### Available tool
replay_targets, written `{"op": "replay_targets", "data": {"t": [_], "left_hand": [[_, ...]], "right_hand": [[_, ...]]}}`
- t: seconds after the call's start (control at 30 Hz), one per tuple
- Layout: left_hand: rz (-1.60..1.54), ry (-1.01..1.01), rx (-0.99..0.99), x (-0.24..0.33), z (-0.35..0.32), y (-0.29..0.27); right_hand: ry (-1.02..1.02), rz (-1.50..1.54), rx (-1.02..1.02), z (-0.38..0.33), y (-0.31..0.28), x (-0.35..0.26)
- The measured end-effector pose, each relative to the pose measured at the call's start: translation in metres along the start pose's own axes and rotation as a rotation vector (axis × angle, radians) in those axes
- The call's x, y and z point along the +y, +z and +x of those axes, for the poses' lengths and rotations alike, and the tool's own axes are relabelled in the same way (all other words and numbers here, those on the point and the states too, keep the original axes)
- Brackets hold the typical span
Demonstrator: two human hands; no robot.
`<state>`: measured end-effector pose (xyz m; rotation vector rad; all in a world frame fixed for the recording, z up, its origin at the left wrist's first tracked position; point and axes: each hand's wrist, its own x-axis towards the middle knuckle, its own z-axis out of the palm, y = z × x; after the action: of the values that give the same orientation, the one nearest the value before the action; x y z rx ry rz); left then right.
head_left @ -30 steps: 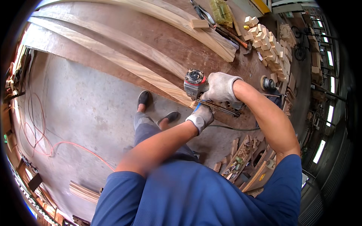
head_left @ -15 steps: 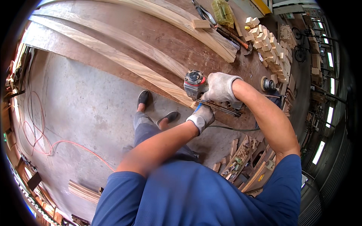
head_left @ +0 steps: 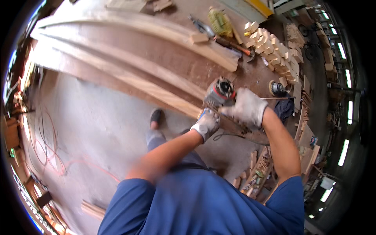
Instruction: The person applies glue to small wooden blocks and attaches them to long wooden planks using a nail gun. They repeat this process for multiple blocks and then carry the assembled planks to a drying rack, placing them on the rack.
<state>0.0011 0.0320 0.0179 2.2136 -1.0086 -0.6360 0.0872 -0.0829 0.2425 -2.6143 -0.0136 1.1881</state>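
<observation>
My right hand (head_left: 247, 109), in a light knitted glove, is closed round the handle of a grey nail gun (head_left: 217, 93) with a black round cap and a red ring. The gun is tilted over the near end of a long wooden strip (head_left: 172, 98) on the brown table. My left hand (head_left: 207, 123), gloved too, is closed at that strip's end, just below the gun. Something blue shows at its fingers, too blurred to name. A second strip (head_left: 156, 66) runs alongside. The gun's nose is hidden from me.
A thicker wooden beam (head_left: 211, 53) lies farther back with a small block (head_left: 199, 38) on it. A hammer (head_left: 235, 46), pliers (head_left: 200, 25) and stacked wood blocks (head_left: 274, 51) are beyond. A dark hose (head_left: 239, 136) trails at right. A bin of scraps (head_left: 260, 168) stands near right.
The nail gun has tilted and moved right with my right hand, so its cap now faces me more. My left hand stays near the strip's end. The whole view has shifted slightly.
</observation>
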Motion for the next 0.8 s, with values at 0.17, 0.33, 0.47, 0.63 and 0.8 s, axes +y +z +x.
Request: {"op": "replay_targets", "data": {"t": [0.17,0.33,0.47,0.63,0.8], "left_hand": [[0.417,0.095,0.135,-0.043,-0.006,-0.031],[0.661,0.109,-0.052,-0.033,-0.003,-0.051],[0.672,0.118,-0.103,-0.029,-0.001,-0.042],[0.800,0.144,-0.119,-0.028,-0.003,-0.035],[0.825,0.110,-0.109,-0.018,-0.006,-0.037]], "right_hand": [[-0.032,0.071,0.319,-0.061,0.039,0.058],[0.340,0.273,0.211,-0.113,0.083,0.120],[0.516,0.264,0.262,-0.134,0.116,0.172],[0.619,0.155,0.465,-0.101,0.173,0.271],[0.734,0.103,0.628,-0.053,0.189,0.329]]}}
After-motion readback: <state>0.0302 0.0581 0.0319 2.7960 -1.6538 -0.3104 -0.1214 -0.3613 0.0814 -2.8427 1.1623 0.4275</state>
